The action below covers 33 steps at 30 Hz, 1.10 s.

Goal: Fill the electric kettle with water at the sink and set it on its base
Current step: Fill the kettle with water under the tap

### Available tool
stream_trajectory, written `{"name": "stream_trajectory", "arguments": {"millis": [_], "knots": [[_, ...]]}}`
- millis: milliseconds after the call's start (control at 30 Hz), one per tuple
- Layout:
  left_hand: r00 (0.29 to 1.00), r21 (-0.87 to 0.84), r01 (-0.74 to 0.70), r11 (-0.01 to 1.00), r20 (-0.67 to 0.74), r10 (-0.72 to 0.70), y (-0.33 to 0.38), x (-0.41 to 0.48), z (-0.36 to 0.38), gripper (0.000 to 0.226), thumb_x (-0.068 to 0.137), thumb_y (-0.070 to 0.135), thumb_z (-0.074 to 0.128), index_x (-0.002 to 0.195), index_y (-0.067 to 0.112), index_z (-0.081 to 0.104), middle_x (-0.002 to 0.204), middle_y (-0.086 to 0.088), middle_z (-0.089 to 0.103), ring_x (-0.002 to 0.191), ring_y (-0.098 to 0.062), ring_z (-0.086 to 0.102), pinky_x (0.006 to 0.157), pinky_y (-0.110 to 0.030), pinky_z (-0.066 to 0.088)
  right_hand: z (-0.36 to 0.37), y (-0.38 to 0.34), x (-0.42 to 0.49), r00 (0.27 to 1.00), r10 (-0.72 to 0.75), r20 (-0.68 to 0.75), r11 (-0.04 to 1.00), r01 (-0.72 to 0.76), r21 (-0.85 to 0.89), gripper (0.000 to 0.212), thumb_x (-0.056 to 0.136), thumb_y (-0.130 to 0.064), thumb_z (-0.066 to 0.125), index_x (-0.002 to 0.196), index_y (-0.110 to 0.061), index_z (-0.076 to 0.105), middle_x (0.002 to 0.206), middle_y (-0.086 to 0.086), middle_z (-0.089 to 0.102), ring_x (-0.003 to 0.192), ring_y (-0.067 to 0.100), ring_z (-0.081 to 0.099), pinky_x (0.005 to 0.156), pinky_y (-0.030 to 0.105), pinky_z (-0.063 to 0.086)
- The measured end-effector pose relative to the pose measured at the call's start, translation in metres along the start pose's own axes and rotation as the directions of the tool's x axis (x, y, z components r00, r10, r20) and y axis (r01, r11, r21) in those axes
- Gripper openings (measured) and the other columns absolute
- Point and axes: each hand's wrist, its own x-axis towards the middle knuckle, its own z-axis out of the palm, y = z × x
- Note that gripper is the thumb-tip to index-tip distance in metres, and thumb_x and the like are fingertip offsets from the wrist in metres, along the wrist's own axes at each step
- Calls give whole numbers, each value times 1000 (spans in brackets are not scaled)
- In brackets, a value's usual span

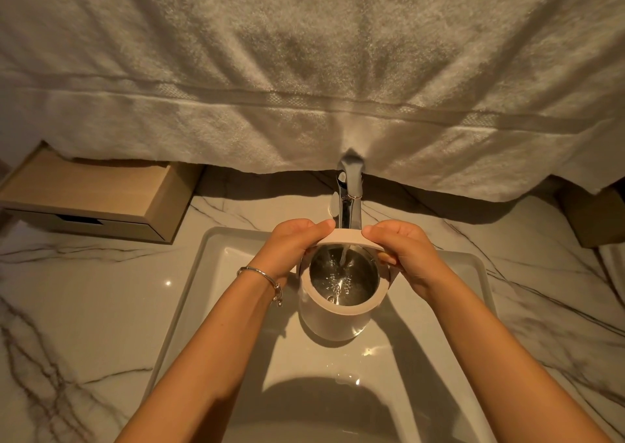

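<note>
Two hands held the electric kettle [333, 322] in the air over the white sink [211, 256], its open mouth directly under the chrome tap [350, 188]. A thin stream of water [343, 258] fell into the steel interior, where a shallow, bubbling pool covered the bottom. I judged the filling to be only partly done. The left hand [296, 244] gripped the kettle's upper left side, fingers curled round toward the raised lid [351, 238]. The right hand [404, 254] clamped the right side, fingers wrapped over the rim – the handle seemed to sit under that palm, though most of it was hidden.

Handling would change as the level rose: the small, stiff plastic-and-steel body looked light, yet water adds weight quickly and shifts when tilted. Wet walls would likely turn slippery, so the handle would be the surest place to take hold, with the other hand steadying the body and closing the lid before the carry. The underside should stay dry – it must meet an electric base, which was nowhere in view.

A thick towel [304, 70] hung behind the tap. A wooden drawer box [98, 199] stood on the marbled worktop [84, 307] at the left, and a silver bracelet [262, 276] circled the left wrist.
</note>
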Motion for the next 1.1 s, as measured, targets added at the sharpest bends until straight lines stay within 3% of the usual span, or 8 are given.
{"name": "stream_trajectory", "arguments": {"millis": [267,467,633,833,1100], "knots": [[1000,4,-9,1000,-7,9,-1,2,1,38,81,41,60,51,20,49,54,4,49,56,-9,48,61,-24,43,0,0,-1,1000,1,-13,1000,-1,-18,35,83,-28,61,48,-24,64,38,-12,54,44,1,54,62,26,46],[1000,2,0,1000,8,0,1,2,2,36,81,41,59,56,17,51,57,1,50,58,-11,50,63,-26,45,-2,-1,-1,1000,2,-8,1000,-2,-8,27,83,-27,61,58,-18,65,37,-12,50,40,2,50,58,23,43],[1000,-16,-19,1000,10,19,0,2,2,38,81,39,60,50,19,49,48,7,48,44,-1,46,58,-20,41,-2,-1,-1,1000,-3,-10,1000,3,-11,27,83,-26,61,57,-18,65,37,-12,51,41,2,50,58,23,44],[1000,-22,-25,999,10,25,1,3,1,39,81,39,61,48,21,49,50,7,48,54,-8,46,62,-23,40,-1,-2,-1,1000,-8,-8,1000,8,-15,26,83,-26,60,60,-15,65,38,-12,52,42,1,52,59,23,44],[1000,-10,-19,1000,8,19,2,3,1,39,81,40,60,49,20,49,50,6,49,52,-7,47,59,-21,41,-1,-3,-1,1000,-8,4,1000,8,4,36,83,-26,60,48,-23,64,36,-11,48,42,4,48,62,25,46]]}}
